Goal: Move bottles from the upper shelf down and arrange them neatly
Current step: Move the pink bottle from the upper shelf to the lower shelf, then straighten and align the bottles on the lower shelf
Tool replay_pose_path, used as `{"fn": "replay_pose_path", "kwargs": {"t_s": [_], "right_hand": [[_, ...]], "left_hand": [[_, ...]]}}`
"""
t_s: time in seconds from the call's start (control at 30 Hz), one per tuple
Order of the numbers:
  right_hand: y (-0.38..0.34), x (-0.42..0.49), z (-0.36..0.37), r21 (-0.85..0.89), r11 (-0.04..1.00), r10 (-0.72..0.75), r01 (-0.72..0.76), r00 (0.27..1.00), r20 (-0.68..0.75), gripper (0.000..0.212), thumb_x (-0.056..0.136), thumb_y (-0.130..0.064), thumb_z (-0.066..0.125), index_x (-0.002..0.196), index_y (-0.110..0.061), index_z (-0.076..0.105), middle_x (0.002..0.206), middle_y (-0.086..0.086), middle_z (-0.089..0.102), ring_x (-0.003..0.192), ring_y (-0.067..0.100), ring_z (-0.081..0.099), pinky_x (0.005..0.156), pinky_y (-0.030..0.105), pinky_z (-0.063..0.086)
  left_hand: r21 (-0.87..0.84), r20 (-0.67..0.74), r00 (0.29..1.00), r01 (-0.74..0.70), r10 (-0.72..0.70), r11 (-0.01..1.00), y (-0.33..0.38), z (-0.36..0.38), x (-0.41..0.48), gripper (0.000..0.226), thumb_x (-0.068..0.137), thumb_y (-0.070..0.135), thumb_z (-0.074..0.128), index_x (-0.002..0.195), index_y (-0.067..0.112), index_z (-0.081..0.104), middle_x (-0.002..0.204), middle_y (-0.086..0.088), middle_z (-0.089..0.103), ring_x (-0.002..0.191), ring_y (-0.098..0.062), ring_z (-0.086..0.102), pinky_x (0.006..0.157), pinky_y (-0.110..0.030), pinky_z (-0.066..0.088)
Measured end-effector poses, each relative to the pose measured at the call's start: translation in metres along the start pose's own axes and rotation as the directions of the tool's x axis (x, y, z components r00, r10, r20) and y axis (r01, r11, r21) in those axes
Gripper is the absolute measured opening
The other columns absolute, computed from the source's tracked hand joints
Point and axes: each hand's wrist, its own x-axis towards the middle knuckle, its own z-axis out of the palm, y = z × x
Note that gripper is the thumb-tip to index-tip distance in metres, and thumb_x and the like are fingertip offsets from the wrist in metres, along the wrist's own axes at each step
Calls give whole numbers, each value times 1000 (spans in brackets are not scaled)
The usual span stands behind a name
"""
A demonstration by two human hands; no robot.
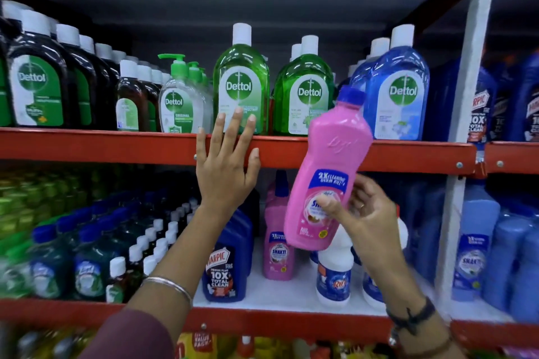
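holding the pink bottle (326, 172) tilted in my right hand (364, 213), left hand (226, 166) open on the shelf rail (116, 144); its spot at 6 o'clock beside another pink bottle (277, 239) awaits.

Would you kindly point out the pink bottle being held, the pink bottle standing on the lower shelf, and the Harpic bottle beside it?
Held pink bottle (332, 160): head view, bare upper body.
Standing pink bottle (277, 242): head view, label.
Harpic bottle (223, 271): head view, front label.
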Motion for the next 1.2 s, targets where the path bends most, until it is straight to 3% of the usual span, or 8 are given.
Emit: {"fn": "replay_pose_path", "kwargs": {"t_s": [0.17, 0.33, 0.4, 0.5, 0.8, 1.0, 1.2], "right_hand": [[57, -29, 14, -75, 989, 129, -125, 990, 51, 46, 68, -15, 78, 110, -18, 59, 102, -1, 70, 84, 3, 69, 64, 16, 55], [111, -48, 25, -198, 958, 223, -205, 972, 71, 46, 71, -20, 79, 105, -37, 52, 102, -13, 66, 90, 4, 68, 75, 24, 58], [125, -53, 29, -220, 950, 244, -221, 966, 87, 45, 72, -20, 78, 101, -41, 51, 102, -13, 66, 91, 5, 68, 73, 21, 57], [143, -56, 34, -220, 941, 281, -255, 955, 93, 44, 72, -20, 77, 103, -40, 51, 107, -7, 67, 94, 8, 68, 72, 20, 56], [175, -55, 35, -238, 918, 346, -316, 933, 95, 49, 78, -18, 72, 119, -29, 48, 117, 5, 65, 103, 16, 65, 84, 36, 57], [176, -51, 31, -274, 912, 352, -306, 926, 137, 51, 77, -18, 73, 120, -26, 47, 116, 4, 64, 103, 13, 64, 83, 28, 55], [165, -61, 30, -364, 888, 356, -281, 921, 158, 53, 81, -16, 70, 128, -19, 47, 125, 6, 63, 111, 19, 62, 93, 41, 54]], "left_hand": [[13, -25, 1000, -3, 4, 1000, -1, 4, 1, 51, 98, 37, 32, 147, 25, 35, 154, -1, 35, 144, -23, 28, 117, -48, 13], [2, -42, 999, -8, 8, 1000, -2, 5, 0, 51, 97, 36, 34, 146, 25, 36, 153, -2, 37, 144, -23, 29, 117, -49, 14], [4, -48, 999, -9, 9, 1000, -2, 7, 0, 51, 97, 35, 34, 146, 25, 37, 153, -2, 38, 143, -23, 30, 117, -49, 15], [8, -67, 998, -16, 16, 1000, -2, 8, 0, 50, 97, 36, 33, 145, 24, 39, 152, -2, 40, 142, -24, 32, 116, -50, 18], [8, -98, 995, -37, 37, 999, -4, 11, 0, 49, 97, 35, 33, 144, 24, 41, 149, -3, 44, 141, -24, 36, 115, -52, 24], [0, -79, 996, -31, 30, 1000, -3, 10, -1, 49, 97, 35, 34, 144, 24, 41, 150, -3, 43, 141, -25, 34, 116, -52, 21], [-75, 11, 998, 55, -54, 996, 7, -2, -4, 48, 99, 31, 34, 146, 22, 39, 153, -3, 38, 145, -25, 27, 118, -47, 14]]}}
